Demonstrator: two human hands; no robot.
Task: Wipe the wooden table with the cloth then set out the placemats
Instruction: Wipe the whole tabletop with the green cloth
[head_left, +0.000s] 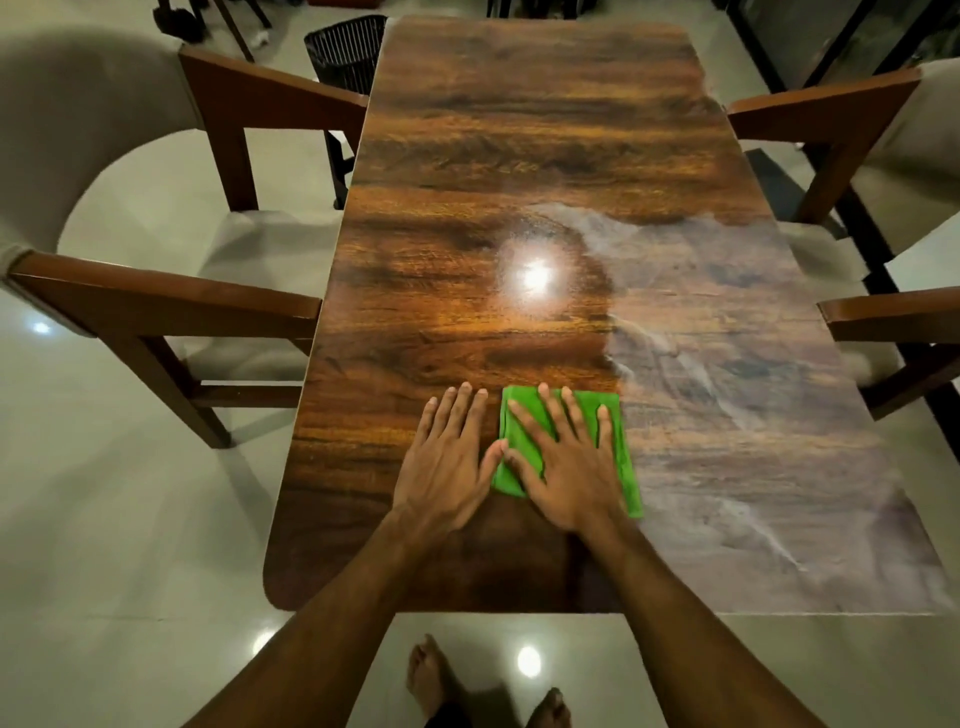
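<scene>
While your right hand (569, 467) presses flat-fingered on the cloth (626, 457), your left hand (447, 462) lies spread on the surface (493, 156), thumb seemingly touching cloth.

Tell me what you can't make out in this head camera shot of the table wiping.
- Head view: green cloth, middle covered by the right hand.
- Placemats: none in frame.
- Black bin: lower part behind the table; contents too dark.
- Right-side chairs: cut off by the frame edge.
</scene>
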